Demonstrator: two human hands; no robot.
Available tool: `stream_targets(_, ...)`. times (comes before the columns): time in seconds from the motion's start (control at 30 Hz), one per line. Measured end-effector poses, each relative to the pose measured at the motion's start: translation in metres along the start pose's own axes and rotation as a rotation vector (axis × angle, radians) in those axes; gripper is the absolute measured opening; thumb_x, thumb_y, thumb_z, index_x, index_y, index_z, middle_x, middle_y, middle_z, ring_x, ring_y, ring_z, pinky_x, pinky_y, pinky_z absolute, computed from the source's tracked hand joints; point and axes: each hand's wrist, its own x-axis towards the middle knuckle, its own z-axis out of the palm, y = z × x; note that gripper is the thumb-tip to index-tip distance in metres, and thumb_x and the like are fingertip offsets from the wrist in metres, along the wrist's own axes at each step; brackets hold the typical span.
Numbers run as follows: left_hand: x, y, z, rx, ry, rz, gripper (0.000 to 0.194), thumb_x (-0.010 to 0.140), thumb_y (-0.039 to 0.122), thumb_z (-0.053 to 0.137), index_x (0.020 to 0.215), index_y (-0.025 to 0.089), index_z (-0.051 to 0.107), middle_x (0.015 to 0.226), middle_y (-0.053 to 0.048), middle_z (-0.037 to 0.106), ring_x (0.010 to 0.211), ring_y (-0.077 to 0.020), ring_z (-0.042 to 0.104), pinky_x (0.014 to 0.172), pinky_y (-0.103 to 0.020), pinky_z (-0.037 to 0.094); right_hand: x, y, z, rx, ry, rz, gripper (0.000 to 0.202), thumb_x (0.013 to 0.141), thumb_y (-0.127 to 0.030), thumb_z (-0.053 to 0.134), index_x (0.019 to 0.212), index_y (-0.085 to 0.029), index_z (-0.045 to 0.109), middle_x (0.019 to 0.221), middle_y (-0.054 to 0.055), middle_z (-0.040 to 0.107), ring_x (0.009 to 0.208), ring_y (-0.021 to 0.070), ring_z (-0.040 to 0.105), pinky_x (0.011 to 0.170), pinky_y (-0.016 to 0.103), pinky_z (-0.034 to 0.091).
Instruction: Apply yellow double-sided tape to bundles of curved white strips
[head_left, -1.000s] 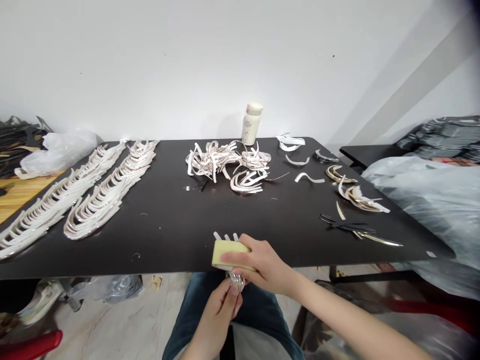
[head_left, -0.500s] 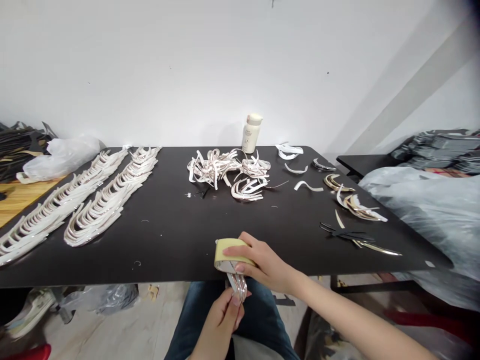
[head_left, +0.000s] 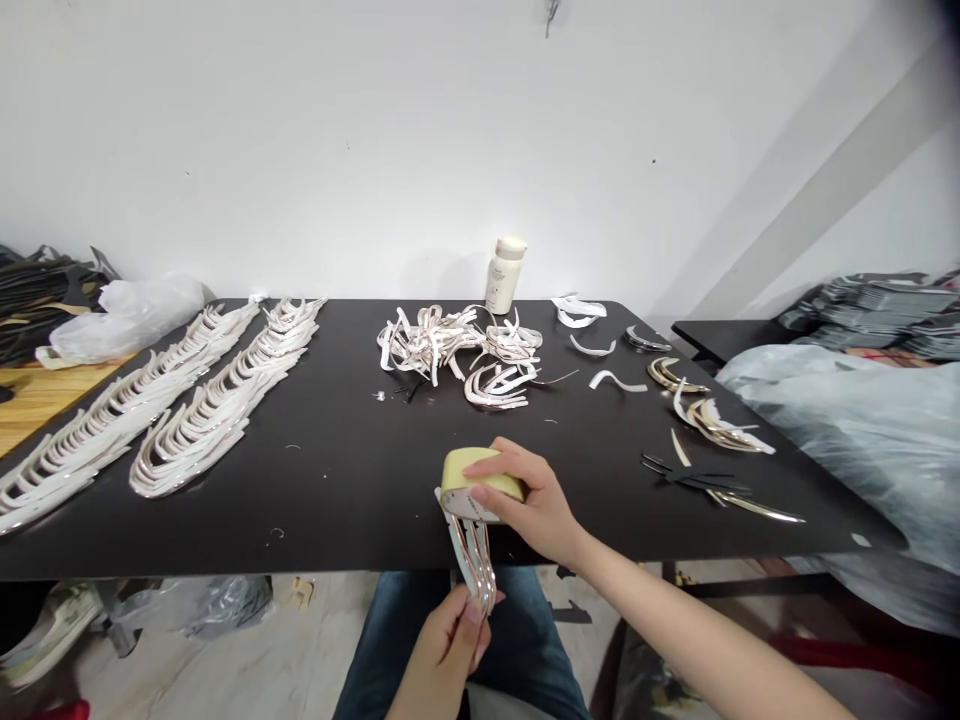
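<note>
At the near edge of the tabletop [head_left: 367,450]: a roll of pale yellow tape [head_left: 459,468] and a fanned bundle of curved strips [head_left: 472,560] are held close together; the strips, white with shiny silvery edges, slant across the edge in view, some of their upper parts hidden behind the roll.
Right hand [head_left: 521,488]: gripping the roll from its right side, digits laid across it; whether the tape touches the strips, I cannot tell.
Left hand [head_left: 454,640]: closed on the lower, bent end of the bundle, thumb on top, in front of the lap in blue jeans [head_left: 364,650].
Left side of the tabletop: two long rows of overlapping curved strips, an outer row [head_left: 82,440] and an inner row [head_left: 217,400], running from back to front.
Back middle: a tangled pile of strips [head_left: 427,345], with a neater cluster of curved strips [head_left: 495,388] just in front and a cream bottle [head_left: 504,277] upright behind.
Right side: loose curved pieces, among them a gold group [head_left: 675,377], a white-and-gold group [head_left: 720,425] and thin black strips [head_left: 697,478].
Beyond the right edge: clear plastic sheeting [head_left: 832,400] near a stack of grey pieces [head_left: 877,308].
</note>
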Motion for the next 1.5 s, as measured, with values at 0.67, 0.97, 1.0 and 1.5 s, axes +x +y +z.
stream_targets(0.67, 0.003, -0.009, -0.003, -0.045, -0.038, 0.070, 0.062, 0.079, 0.069, 0.050, 0.099, 0.013, 0.064, 0.058, 0.006, 0.040, 0.048, -0.0070, 0.026, 0.048, -0.026, 0.017, 0.009, 0.011, 0.000, 0.180, -0.025, 0.213, 0.017, 0.078, -0.037, 0.070, 0.081, -0.021, 0.073, 0.074, 0.001, 0.058, 0.069, 0.0141, 0.054, 0.064, 0.027, 0.044)
stream_targets(0.97, 0.004, -0.013, -0.004, -0.055, -0.041, 0.024, 0.066, 0.077, 0.072, 0.050, 0.100, 0.011, 0.063, 0.057, 0.006, 0.039, 0.048, -0.0068, 0.025, 0.048, -0.026, 0.014, 0.015, 0.017, 0.002, 0.245, -0.126, 0.271, 0.013, 0.071, -0.031, 0.077, 0.079, -0.020, 0.076, 0.073, 0.000, 0.059, 0.068, 0.0132, 0.054, 0.065, 0.026, 0.042)
stream_targets(1.0, 0.004, -0.013, -0.004, -0.054, -0.039, 0.026, 0.066, 0.077, 0.072, 0.050, 0.101, 0.011, 0.063, 0.057, 0.006, 0.039, 0.048, -0.0068, 0.025, 0.048, -0.026, 0.014, 0.016, 0.018, 0.001, 0.252, -0.104, 0.277, 0.014, 0.072, -0.032, 0.076, 0.080, -0.021, 0.075, 0.075, 0.000, 0.059, 0.070, 0.0134, 0.054, 0.066, 0.027, 0.042)
stream_targets(1.5, -0.002, -0.004, -0.005, 0.159, 0.008, 0.166, 0.060, 0.084, 0.066, 0.043, 0.098, 0.012, 0.065, 0.054, 0.004, 0.042, 0.050, -0.0101, 0.033, 0.052, -0.026, 0.025, 0.015, 0.023, -0.027, 0.359, 0.203, 0.407, 0.039, 0.090, -0.053, 0.047, 0.117, -0.029, 0.061, 0.067, -0.005, 0.048, 0.056, 0.0098, 0.045, 0.069, 0.028, 0.048)
